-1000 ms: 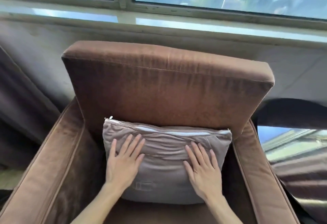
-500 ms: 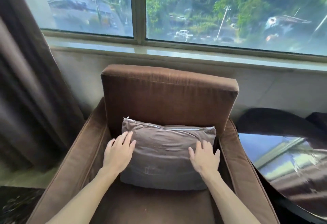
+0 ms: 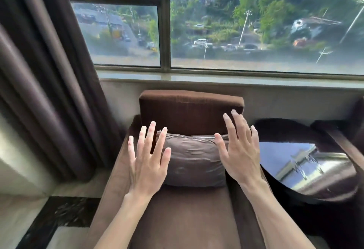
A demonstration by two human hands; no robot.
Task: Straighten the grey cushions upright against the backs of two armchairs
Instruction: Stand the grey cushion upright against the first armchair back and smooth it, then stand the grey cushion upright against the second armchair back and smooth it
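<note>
A grey cushion (image 3: 194,159) stands upright on the seat of a brown armchair (image 3: 189,109), leaning against its backrest, zipper edge on top. My left hand (image 3: 147,162) hovers in front of the cushion's left side, fingers spread, holding nothing. My right hand (image 3: 239,153) is raised in front of the cushion's right side, also spread and empty. Both hands look lifted off the cushion and cover its side edges.
A dark glossy round table (image 3: 311,168) stands right of the armchair. Part of another dark seat (image 3: 356,128) shows at the far right edge. Brown curtains (image 3: 49,83) hang on the left. A window sill (image 3: 236,77) runs behind the chair.
Both hands have come off the cushion and lifted with fingers spread. The view has pulled back and tilted up, so the chair looks smaller. The cushion stays upright.
</note>
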